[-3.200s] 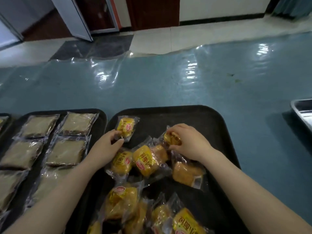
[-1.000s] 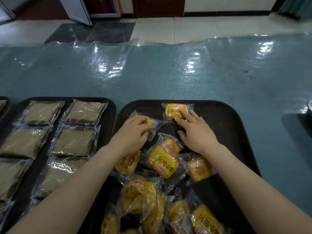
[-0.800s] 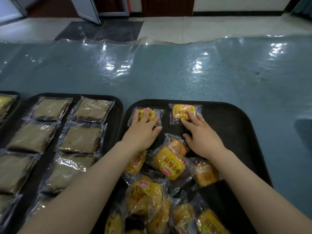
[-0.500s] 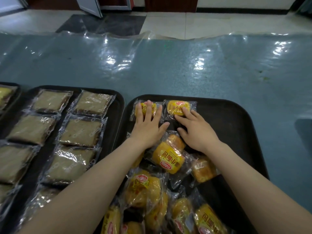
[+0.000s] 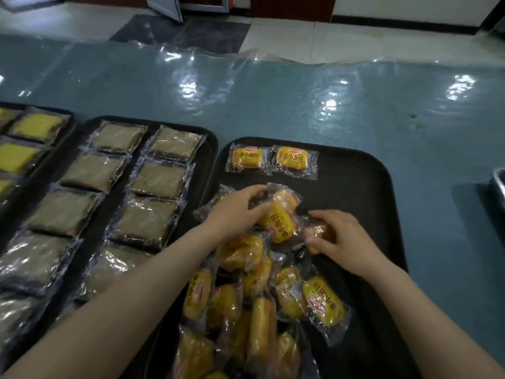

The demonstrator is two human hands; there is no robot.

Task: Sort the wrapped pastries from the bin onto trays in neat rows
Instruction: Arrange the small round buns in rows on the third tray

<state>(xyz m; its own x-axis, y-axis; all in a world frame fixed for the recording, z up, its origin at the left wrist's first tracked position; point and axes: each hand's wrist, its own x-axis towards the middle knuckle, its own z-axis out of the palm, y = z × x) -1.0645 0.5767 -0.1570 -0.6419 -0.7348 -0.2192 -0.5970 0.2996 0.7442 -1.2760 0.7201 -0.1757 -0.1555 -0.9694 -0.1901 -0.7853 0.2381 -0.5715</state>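
Head view, left hand: fingers and thumb curled around the clear wrapper end of a yellow pastry at the far edge of the heap; the thumb lies on top of the packet and the fingertips pinch the film.
Head view, right hand: fingers bent over a small orange-brown pastry, gripping it from above, just to the right of the packet the left hand holds.
Placed row: two wrapped yellow pastries lie flat, side by side and nearly touching, labels up, at the far left corner of the black tray.
Heap: the loose pile of pastries fills the near half of that tray, packets overlapping at mixed angles, between the two forearms.
Left tray: a second black tray beside the first, filled with flat brown wrapped slices in two neat columns.
Far left: yellow wrapped slices on another tray, cut by the frame edge.
Table: blue-green top under shiny clear plastic sheeting.
Right edge: a corner of a metal tray, partly visible.
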